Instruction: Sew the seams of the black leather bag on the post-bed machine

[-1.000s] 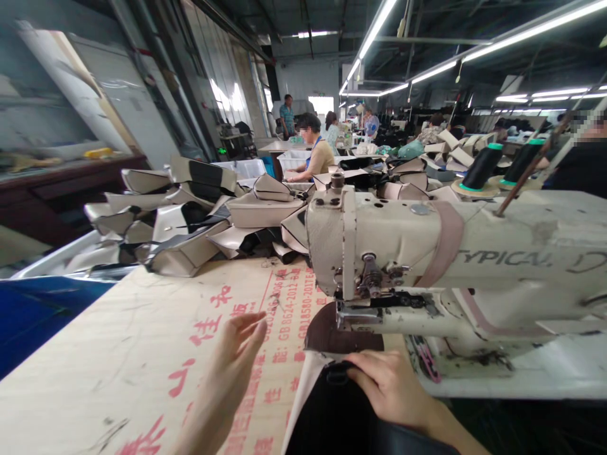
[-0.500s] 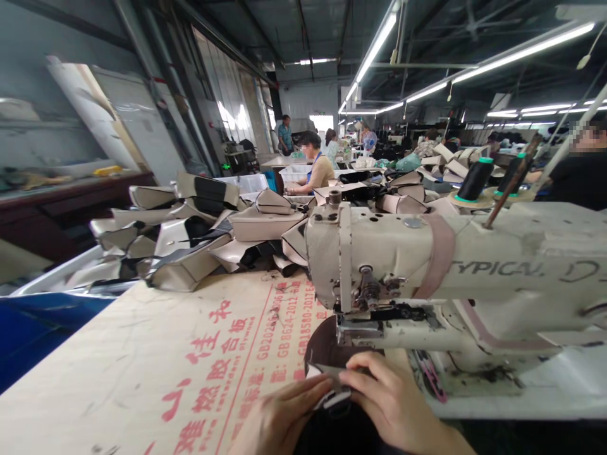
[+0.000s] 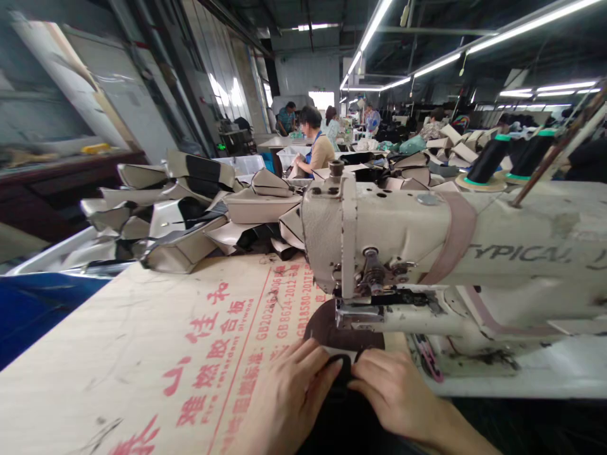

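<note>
Left hand: clamped on black piece
Right hand: clamped likewise, just beside left
Machine: beyond hands

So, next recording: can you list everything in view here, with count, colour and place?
black piece: one, black, between the hands
sewing machine: one, cream, right, beyond the hands
thread spools: two, black with green tops, behind the machine
brown pad: one, brown, below the machine's head
board: one, pale with red print, left and centre
sewn pieces: many, beige and black, piled beyond the board
blue sheet: one, blue, left edge
co-workers: at least four, mixed clothing, background
strip lights: several, white, overhead
left hand: one, bare, fingers on the black piece
right hand: one, bare, gripping the black piece
</note>
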`<action>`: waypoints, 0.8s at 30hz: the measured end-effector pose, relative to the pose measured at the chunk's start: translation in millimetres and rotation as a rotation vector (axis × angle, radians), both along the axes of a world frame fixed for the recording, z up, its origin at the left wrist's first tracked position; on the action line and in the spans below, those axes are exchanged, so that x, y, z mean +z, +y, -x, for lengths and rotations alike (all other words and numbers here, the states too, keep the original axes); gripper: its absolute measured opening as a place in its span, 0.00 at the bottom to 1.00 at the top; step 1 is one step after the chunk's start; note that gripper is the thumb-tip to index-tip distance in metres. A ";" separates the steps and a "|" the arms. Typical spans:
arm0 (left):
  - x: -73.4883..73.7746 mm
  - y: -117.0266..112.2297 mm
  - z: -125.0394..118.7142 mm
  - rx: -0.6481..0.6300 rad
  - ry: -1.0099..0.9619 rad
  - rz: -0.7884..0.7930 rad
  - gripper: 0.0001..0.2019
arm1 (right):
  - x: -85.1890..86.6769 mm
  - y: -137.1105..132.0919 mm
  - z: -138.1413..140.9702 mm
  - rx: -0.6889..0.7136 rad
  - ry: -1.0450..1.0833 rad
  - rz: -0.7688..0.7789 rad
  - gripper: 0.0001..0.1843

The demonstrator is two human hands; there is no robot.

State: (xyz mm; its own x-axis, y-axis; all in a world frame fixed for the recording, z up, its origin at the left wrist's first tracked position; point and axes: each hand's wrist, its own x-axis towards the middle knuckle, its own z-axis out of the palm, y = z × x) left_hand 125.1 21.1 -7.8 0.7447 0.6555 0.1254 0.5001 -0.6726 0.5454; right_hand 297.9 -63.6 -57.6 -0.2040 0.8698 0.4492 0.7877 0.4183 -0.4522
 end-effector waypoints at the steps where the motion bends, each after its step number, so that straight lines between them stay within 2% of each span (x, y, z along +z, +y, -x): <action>1: 2.7 0.0 -5.3 0.036 0.027 0.047 0.16 | -0.7 0.6 -0.1 -0.004 -0.004 -0.008 0.12; 4: 2.6 7.6 -14.0 0.088 0.082 0.263 0.17 | -1.3 1.8 0.0 -0.007 -0.010 -0.027 0.13; 8: -6.1 22.4 -13.2 0.044 0.085 0.514 0.15 | 0.1 2.2 1.6 0.018 0.014 -0.022 0.10; 11: -6.8 28.4 -12.3 0.035 0.093 0.584 0.15 | 4.2 2.8 3.8 -0.016 0.089 0.017 0.05; 16: -0.6 32.8 -17.6 0.058 0.120 0.658 0.16 | 15.7 6.5 7.2 0.022 -0.016 0.077 0.09; 20: -1.2 29.0 -16.7 0.067 0.073 0.599 0.15 | 16.5 8.6 8.0 0.063 -0.033 0.071 0.08; 24: -4.3 8.6 2.3 0.121 -0.158 0.307 0.09 | 10.9 6.2 8.3 0.031 0.039 0.020 0.09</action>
